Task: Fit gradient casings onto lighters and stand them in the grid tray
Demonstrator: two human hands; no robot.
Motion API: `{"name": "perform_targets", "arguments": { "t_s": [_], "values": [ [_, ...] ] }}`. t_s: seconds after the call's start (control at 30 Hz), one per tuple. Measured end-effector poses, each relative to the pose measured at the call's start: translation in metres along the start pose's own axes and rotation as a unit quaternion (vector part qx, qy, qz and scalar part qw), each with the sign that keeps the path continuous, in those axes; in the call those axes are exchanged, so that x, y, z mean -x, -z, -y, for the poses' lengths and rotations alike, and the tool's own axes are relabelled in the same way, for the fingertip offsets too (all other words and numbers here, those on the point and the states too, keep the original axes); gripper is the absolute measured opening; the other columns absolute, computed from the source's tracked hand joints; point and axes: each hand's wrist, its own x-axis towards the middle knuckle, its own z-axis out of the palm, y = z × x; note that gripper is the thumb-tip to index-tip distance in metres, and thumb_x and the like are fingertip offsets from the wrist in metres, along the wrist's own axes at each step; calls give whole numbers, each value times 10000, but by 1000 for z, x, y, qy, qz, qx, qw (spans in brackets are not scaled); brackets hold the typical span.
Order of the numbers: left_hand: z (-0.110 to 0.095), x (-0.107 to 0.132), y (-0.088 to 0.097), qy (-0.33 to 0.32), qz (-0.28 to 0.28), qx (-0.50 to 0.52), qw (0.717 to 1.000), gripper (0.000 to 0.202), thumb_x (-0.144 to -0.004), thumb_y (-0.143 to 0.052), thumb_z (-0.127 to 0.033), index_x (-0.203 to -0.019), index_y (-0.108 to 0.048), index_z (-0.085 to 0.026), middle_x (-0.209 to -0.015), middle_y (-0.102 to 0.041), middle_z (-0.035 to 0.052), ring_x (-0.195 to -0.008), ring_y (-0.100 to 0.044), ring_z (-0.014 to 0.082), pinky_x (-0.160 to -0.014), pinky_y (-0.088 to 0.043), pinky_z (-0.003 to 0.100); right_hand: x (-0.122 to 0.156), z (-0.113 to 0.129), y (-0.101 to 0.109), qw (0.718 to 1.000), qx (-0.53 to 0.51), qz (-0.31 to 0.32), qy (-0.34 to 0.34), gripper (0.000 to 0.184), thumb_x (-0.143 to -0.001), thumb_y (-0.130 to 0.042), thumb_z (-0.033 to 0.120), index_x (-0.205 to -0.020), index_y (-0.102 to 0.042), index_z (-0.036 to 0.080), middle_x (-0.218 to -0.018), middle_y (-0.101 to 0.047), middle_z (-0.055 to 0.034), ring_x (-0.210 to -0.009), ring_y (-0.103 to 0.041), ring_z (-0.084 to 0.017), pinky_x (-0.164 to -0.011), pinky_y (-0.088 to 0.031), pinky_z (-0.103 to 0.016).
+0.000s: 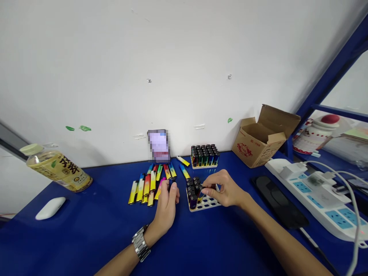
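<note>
My left hand (167, 202), with a metal watch on its wrist, is closed round a lighter (171, 183) beside a heap of several colourful lighters (149, 183) on the blue table. My right hand (222, 188) pinches a dark-capped lighter (201, 190) at a white slotted tray (207, 203) that is partly filled with upright lighters. A second tray (204, 155), full of lighters, stands behind near the wall.
An open cardboard box (263, 136) sits at the back right. A black flat device (277, 201) and a white power strip (319, 195) lie to the right. A tea bottle (59, 166) and a white mouse (51, 207) are on the left.
</note>
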Motion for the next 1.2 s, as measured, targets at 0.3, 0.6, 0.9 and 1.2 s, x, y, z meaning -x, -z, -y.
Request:
{"name": "perform_targets", "arguments": {
  "t_s": [0.3,0.6,0.9,1.2],
  "values": [
    [2,5,4,-52,12,-55,997,310,-958,-332,-404,-1091,-489,-172,-795,-608,18,-733,-586,152,-722,-482,325,-1,1,2,998,59,6,4,297,-846,-582,393,-708,-647,138,-508,-516,3,-448,-426,-101,-457,-316,-233],
    [7,19,7,-345,12,-188,919,316,-934,-380,-164,-1240,-448,-203,-1079,-653,79,-976,-646,185,-844,-527,317,-10,26,-33,987,55,-122,90,221,-889,-561,318,-1017,-674,177,-869,-599,-85,-818,-525,-195,-748,-471,-368],
    [4,14,5,-246,116,-241,932,785,-812,-604,-361,-1425,-147,-183,-1362,-419,181,-1258,-439,317,-1017,-409,523,1,15,-10,970,-129,-194,69,197,-838,-599,286,-710,-677,159,-644,-525,-26,-523,-456,-119,-478,-368,-264],
    [4,9,4,-162,204,-228,938,925,-774,-614,-279,-1451,9,-179,-1424,-371,196,-1303,-404,323,-1049,-378,527,1,2,-21,981,81,-51,167,425,-938,-409,366,-617,-587,152,-530,-432,4,-465,-307,-111,-482,-233,-278]
  ]
}}
